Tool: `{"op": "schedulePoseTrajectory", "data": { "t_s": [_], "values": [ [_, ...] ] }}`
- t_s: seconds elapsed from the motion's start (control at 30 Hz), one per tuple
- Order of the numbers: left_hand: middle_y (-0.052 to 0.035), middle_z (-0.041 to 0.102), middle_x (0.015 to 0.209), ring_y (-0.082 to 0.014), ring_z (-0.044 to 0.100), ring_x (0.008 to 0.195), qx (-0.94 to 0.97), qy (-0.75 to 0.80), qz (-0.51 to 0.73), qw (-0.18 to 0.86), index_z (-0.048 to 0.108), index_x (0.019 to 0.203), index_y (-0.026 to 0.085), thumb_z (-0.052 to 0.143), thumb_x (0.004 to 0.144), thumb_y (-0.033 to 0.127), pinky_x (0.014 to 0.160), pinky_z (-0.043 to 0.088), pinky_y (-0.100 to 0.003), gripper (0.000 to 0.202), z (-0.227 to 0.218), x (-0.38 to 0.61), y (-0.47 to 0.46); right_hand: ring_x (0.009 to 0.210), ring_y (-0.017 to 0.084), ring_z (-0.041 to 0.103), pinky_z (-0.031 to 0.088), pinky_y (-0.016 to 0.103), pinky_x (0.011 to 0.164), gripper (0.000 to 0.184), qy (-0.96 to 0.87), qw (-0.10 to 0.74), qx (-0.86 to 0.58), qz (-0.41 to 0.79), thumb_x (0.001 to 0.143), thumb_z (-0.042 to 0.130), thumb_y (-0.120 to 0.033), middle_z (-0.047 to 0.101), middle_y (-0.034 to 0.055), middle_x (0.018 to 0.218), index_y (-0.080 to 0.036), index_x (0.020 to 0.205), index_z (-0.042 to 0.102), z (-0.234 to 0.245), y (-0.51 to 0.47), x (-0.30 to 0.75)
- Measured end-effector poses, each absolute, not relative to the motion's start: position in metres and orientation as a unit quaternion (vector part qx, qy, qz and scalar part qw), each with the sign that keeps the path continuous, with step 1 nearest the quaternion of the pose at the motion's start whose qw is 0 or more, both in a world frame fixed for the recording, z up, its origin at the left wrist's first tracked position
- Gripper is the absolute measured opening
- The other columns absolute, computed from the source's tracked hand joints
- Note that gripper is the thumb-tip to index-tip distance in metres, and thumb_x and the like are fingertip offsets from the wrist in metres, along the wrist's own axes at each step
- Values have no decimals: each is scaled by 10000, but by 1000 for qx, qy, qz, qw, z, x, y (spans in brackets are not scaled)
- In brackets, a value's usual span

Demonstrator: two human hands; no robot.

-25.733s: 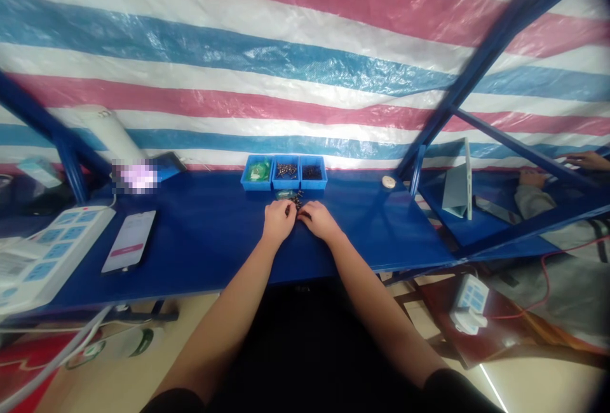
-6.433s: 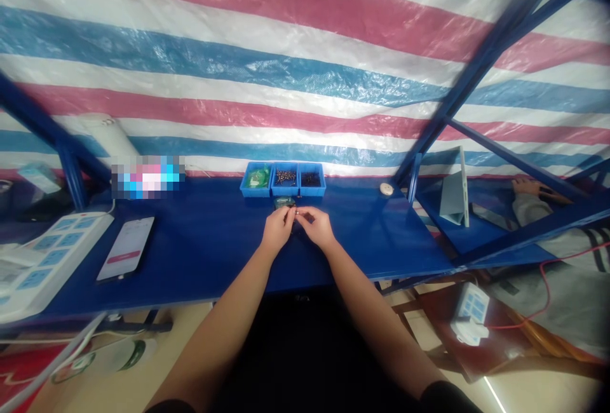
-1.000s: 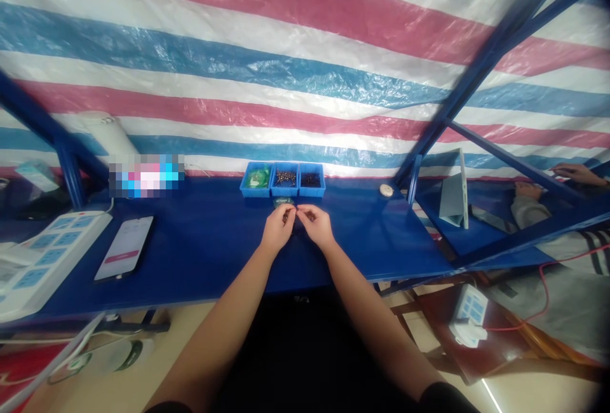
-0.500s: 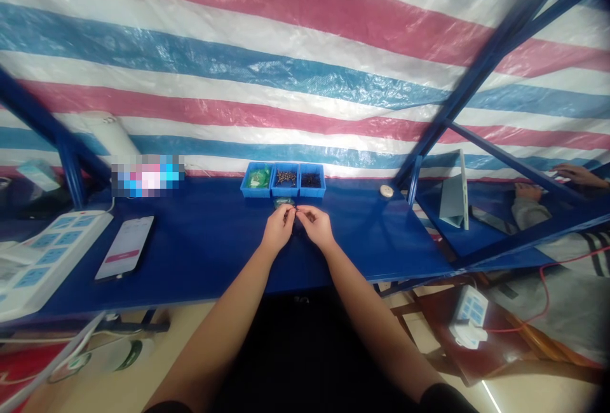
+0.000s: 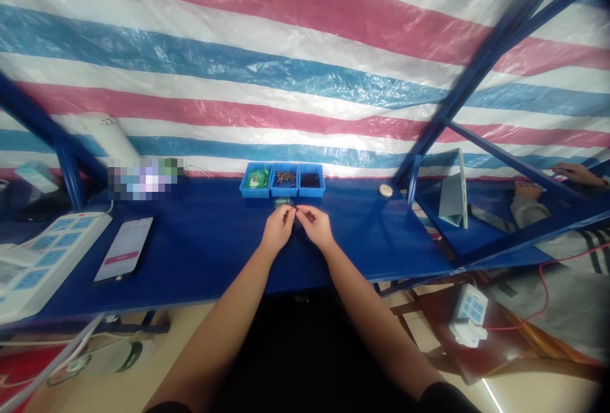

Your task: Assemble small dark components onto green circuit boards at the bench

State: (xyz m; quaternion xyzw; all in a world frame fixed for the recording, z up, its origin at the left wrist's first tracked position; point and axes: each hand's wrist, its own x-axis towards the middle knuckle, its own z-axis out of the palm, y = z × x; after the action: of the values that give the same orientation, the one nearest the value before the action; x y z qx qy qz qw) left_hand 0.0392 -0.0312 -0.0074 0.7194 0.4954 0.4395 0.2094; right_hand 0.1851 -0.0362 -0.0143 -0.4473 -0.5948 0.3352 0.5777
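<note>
Left hand and right hand meet mid-table, fingers clenched in a pinch on a small dark part. Fingertips mostly hide it; shape unreadable. Green packet lies just ahead of the hands, below three blue bins, contents too small to identify. Blue table extends well to both sides; its front edge passes under the forearms. Phone lies well left.
</note>
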Motion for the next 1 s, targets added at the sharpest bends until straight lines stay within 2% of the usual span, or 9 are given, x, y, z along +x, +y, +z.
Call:
{"op": "schedulePoseTrajectory", "data": {
  "t_s": [0.13, 0.47, 0.73, 1.0],
  "values": [
    [-20, 690, 915, -153, 633, 775, 711, 492, 452, 221, 627, 991, 218, 467, 953, 374, 708, 474, -258, 227, -9, 40, -31, 804, 203, 690, 569, 330, 761, 296, -590, 579, -451, 337, 823, 659, -402, 744, 64, 937, -197, 1025, 731, -15, -35, 185],
    [-21, 671, 812, -162, 624, 741, 720, 500, 435, 204, 620, 916, 207, 416, 973, 378, 693, 466, -266, 272, -11, 38, -29, 826, 195, 697, 573, 329, 795, 286, -598, 575, -434, 351, 821, 664, -377, 743, 61, 963, -202, 1038, 724, -19, -35, 184],
    [-30, 698, 941, -156, 645, 795, 707, 488, 455, 232, 629, 1032, 216, 470, 951, 373, 727, 493, -261, 237, -9, 39, -31, 851, 210, 705, 578, 344, 810, 277, -588, 579, -448, 344, 823, 656, -400, 748, 61, 966, -206, 1006, 733, -13, -34, 184],
    [-34, 697, 960, -142, 631, 774, 703, 486, 465, 231, 641, 1012, 208, 501, 934, 344, 719, 498, -253, 210, -9, 40, -31, 861, 212, 706, 582, 346, 820, 294, -577, 567, -462, 363, 819, 660, -409, 749, 60, 970, -204, 1019, 730, -12, -34, 185]
  ]
}}
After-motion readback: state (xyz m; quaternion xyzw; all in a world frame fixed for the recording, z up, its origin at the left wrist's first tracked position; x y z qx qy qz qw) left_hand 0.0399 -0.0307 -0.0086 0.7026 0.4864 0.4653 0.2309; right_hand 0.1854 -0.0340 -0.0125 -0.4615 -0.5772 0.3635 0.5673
